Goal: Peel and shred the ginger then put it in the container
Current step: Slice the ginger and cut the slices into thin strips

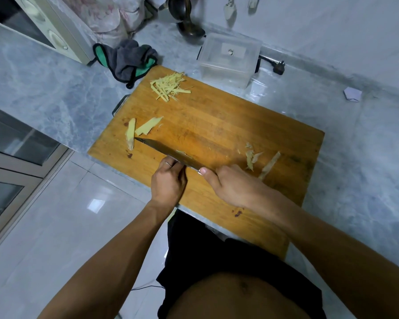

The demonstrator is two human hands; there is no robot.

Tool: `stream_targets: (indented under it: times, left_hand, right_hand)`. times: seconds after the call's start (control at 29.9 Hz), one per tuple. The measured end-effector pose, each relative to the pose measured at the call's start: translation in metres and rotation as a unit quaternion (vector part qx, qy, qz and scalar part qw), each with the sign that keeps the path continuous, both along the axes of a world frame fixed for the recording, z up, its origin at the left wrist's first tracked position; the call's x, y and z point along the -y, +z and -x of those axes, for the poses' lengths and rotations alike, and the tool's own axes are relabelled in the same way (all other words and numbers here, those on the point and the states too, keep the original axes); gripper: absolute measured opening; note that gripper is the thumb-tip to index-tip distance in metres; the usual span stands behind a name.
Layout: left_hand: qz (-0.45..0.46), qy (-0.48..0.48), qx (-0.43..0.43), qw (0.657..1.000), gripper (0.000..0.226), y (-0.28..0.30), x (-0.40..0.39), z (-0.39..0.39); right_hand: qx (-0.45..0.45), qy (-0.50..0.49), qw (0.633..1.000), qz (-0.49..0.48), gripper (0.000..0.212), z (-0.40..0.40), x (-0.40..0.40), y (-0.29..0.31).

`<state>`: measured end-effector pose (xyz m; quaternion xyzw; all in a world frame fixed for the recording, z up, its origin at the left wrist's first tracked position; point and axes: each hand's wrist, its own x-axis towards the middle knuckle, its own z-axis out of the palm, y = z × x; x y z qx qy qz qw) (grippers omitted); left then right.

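- I take the wooden cutting board (217,134) as my landmark; it lies at an angle on the grey marble counter (44,72), its near corner jutting past the counter edge over the floor.
- Just beyond the board's far edge stands the clear plastic container (228,58); I see no ginger in it. A pale label sits on its lid, too small to read.
- The shredded ginger (169,86) is heaped at the board's far corner, nearest the container.
- Two ginger slices (138,130) lie at the board's left side, the knife's tip touching them.
- My right hand (230,185) is wrapped round the handle of the knife (168,153), thumb along it, blade lying low across the board.
- My left hand (168,180) is at the blade's near side with fingers curled; I cannot tell whether they pinch anything.
- Peel scraps (260,161) sit at the board's right side, beside my right hand.
- The board's middle is bare wood.
- A grey-and-green cloth (127,59) lies off the board's far-left corner.
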<state>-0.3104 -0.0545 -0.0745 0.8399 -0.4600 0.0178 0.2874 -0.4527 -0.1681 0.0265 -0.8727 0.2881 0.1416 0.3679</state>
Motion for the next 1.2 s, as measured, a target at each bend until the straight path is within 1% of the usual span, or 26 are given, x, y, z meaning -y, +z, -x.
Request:
stream_targets:
  times: [0.2,0.4,0.5,0.67,0.8,0.9,1.07,1.2]
  left_hand:
    - [0.014,-0.013,0.007,1.0,0.033,-0.004,0.0,-0.002]
    - [0.005,-0.008,0.004,1.0,0.034,-0.002,-0.002,-0.001]
    - [0.004,0.0,0.002,1.0,0.033,0.0,-0.002,-0.001]
    - [0.009,0.003,0.011,1.0,0.025,0.006,-0.001,0.002]
    - [0.005,-0.003,0.011,1.0,0.024,0.007,-0.002,0.003]
    - [0.007,0.0,0.003,1.0,0.028,0.007,-0.001,0.003]
    - [0.01,0.0,0.009,1.0,0.026,0.002,-0.001,0.001]
    - [0.014,-0.001,-0.002,1.0,0.027,0.0,-0.002,0.001]
  right_hand:
    - [-0.032,-0.003,0.999,-0.011,0.058,0.001,0.0,-0.006]
    - [-0.033,-0.008,0.999,0.004,0.063,-0.003,-0.002,-0.002]
    - [-0.02,-0.008,1.0,0.005,0.067,-0.001,-0.005,-0.002]
    - [-0.011,0.004,1.0,0.027,0.071,0.002,-0.006,0.005]
    - [-0.008,0.014,0.999,0.039,0.069,0.002,-0.005,0.007]
    - [-0.006,0.011,0.999,0.031,0.069,0.001,-0.004,0.005]
    - [0.0,0.012,1.0,0.009,0.069,-0.001,-0.002,0.0]
    - [-0.018,0.013,1.0,0.012,0.067,0.002,-0.002,-0.001]
